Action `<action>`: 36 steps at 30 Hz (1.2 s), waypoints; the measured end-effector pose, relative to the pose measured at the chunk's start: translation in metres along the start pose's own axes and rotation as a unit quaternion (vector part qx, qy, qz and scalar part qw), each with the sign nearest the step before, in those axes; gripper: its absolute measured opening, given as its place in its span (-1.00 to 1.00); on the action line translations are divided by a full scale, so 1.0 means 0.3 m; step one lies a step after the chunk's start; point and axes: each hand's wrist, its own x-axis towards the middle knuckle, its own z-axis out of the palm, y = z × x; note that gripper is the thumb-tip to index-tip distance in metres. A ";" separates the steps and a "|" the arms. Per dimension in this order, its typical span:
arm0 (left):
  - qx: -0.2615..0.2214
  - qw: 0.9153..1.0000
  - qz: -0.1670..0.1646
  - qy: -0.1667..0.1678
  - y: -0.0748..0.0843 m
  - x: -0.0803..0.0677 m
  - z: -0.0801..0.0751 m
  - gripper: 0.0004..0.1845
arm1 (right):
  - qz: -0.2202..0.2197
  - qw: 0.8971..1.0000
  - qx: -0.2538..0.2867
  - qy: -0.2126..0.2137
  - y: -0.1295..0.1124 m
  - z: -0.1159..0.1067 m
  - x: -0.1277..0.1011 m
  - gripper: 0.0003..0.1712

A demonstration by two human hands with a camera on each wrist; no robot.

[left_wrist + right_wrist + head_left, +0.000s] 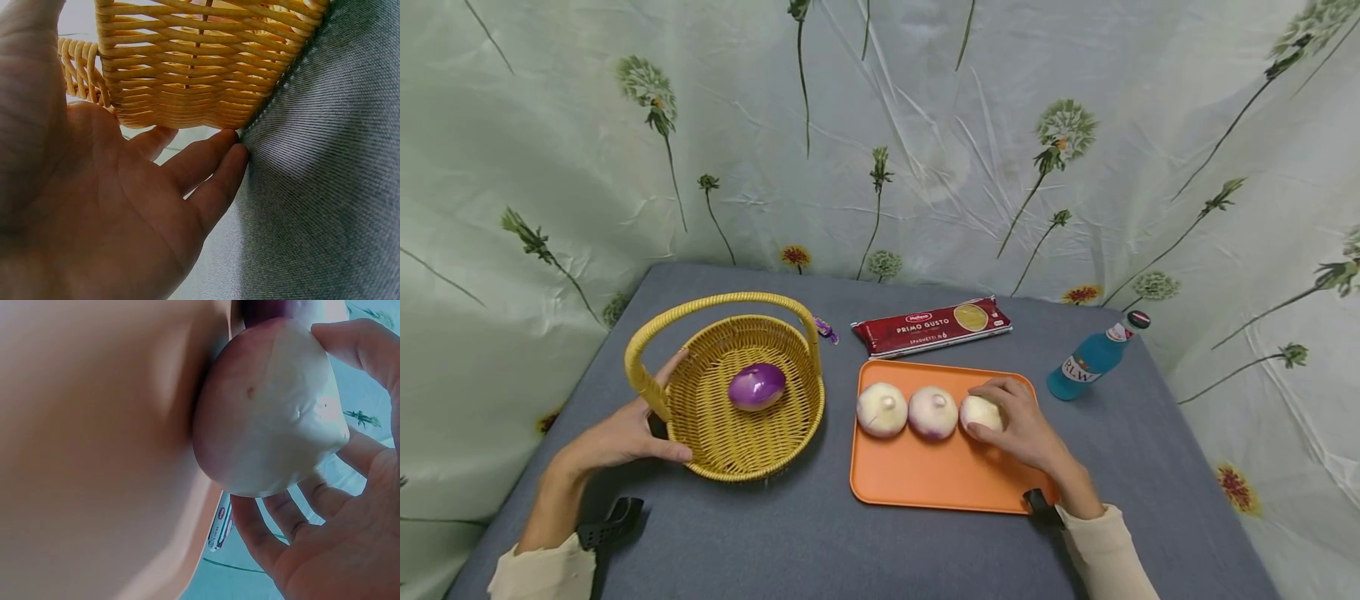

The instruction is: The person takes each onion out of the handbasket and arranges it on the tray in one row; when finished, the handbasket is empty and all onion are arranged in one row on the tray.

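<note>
A yellow wicker basket [745, 462] with a tall handle stands on the left, holding a shiny purple vegetable [757, 387], perhaps a turnip. My left hand [625, 429] rests against the basket's outer left side, thumb near the front rim; the left wrist view shows its fingers extended along the woven wall [194, 69]. On an orange tray [940, 483], two white-and-purple turnips [882, 410] sit side by side. Beside them my right hand [1018, 425] holds a third turnip [269, 412] between thumb and curled fingers. Whether this turnip touches the tray I cannot tell.
Behind the tray lies a red spaghetti packet [932, 327]. A small purple-wrapped candy [826, 331] is right of the basket handle. To the tray's right is a blue bottle [1093, 358] with a dark cap. A flower-patterned curtain [925, 167] hangs behind the grey table [760, 542].
</note>
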 end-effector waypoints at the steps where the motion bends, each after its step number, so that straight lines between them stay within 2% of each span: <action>1: 0.001 1.000 0.000 0.000 -0.001 0.000 0.000 0.43 | 0.003 1.000 -0.001 -0.001 -0.001 0.000 0.000 -0.47; 16: 0.006 1.000 0.000 -0.001 -0.003 -0.001 0.001 0.42 | 0.019 1.000 0.003 -0.008 -0.005 0.003 0.003 -0.45; 24: 0.004 1.000 0.001 -0.001 -0.003 -0.002 -0.001 0.43 | -0.023 0.999 0.005 0.031 -0.008 -0.005 0.012 -0.43; 29: 0.003 1.000 0.000 -0.001 -0.001 -0.003 -0.002 0.43 | -0.031 0.999 0.013 0.034 -0.073 -0.020 0.028 -0.50; 36: 0.008 1.000 -0.006 0.001 -0.002 -0.001 -0.002 0.43 | -0.093 0.995 0.026 0.012 -0.196 -0.037 0.067 -0.58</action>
